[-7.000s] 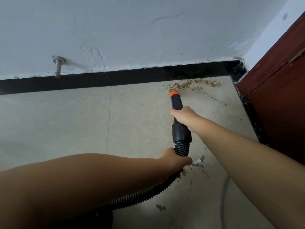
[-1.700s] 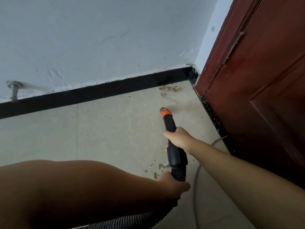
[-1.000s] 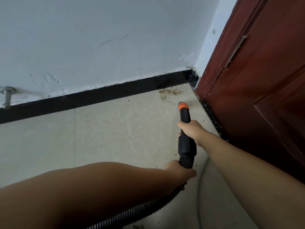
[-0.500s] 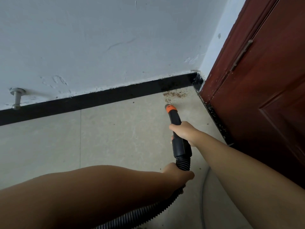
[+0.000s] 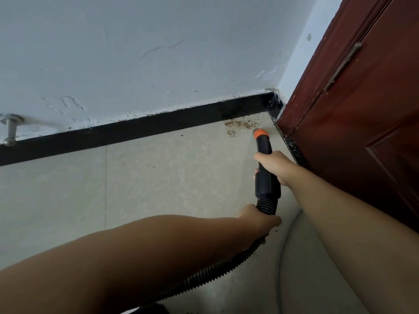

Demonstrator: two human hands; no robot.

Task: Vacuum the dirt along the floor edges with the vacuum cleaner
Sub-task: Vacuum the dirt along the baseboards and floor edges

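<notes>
A black vacuum nozzle with an orange tip (image 5: 260, 134) points into the floor corner, its tip just right of a patch of brown dirt (image 5: 238, 125) lying against the black skirting (image 5: 136, 130). My right hand (image 5: 273, 165) grips the rigid black tube (image 5: 266, 180) from the right. My left hand (image 5: 258, 219) grips the ribbed hose (image 5: 217, 270) just below the tube. The hose runs down and left under my left forearm.
A dark red wooden door (image 5: 362, 114) stands on the right, with specks of dirt along its black threshold (image 5: 294, 148). A metal door stop (image 5: 10, 130) sticks out of the white wall at the left. A grey cable (image 5: 281, 257) lies on the beige tiles.
The nozzle has moved forward and to the right, closer to the corner and the dirt patch. Much of the dirt seen along the skirting earlier is gone.
</notes>
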